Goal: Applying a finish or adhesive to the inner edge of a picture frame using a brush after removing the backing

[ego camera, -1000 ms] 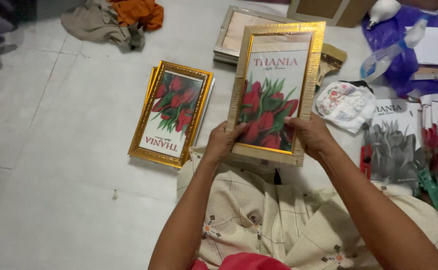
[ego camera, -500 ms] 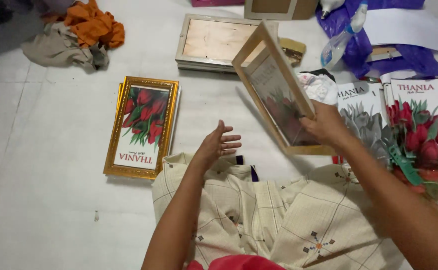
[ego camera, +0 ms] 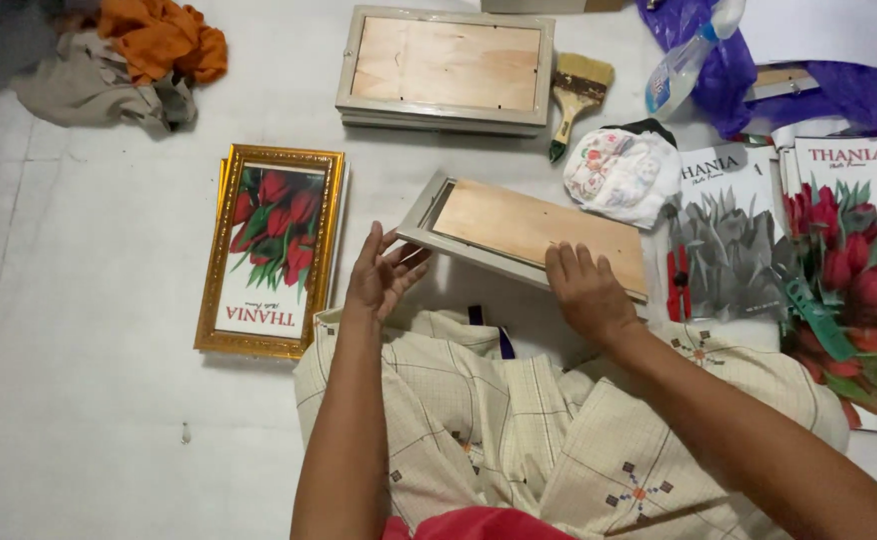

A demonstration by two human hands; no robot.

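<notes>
The picture frame (ego camera: 529, 232) lies face down in front of me, its wooden back up. My right hand (ego camera: 587, 290) presses flat on its near edge, fingers spread. My left hand (ego camera: 379, 275) is open and touches its left corner. Left of it lies a gold frame (ego camera: 271, 250) (red flowers inside). Far off sits a brush (ego camera: 577, 95).
</notes>
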